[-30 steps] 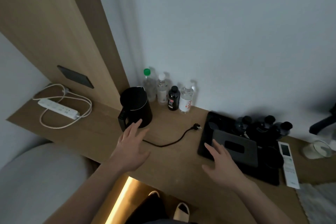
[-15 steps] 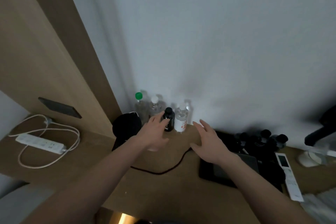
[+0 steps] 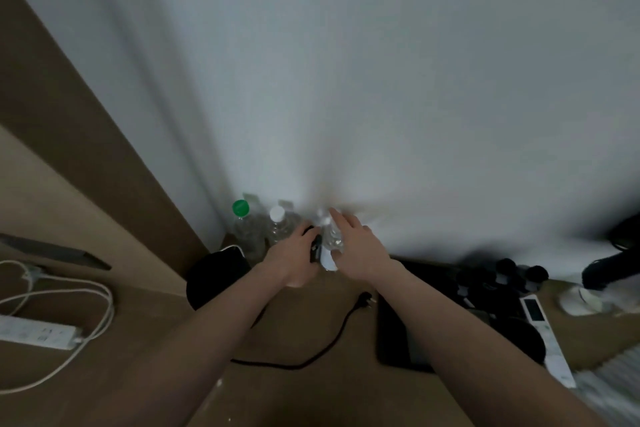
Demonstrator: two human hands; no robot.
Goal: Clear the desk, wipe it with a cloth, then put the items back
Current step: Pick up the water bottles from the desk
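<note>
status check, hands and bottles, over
Left hand gripping small dark bottle. Right hand closing round clear white-capped bottle, grip unclear. Black kettle just left of them.
</note>
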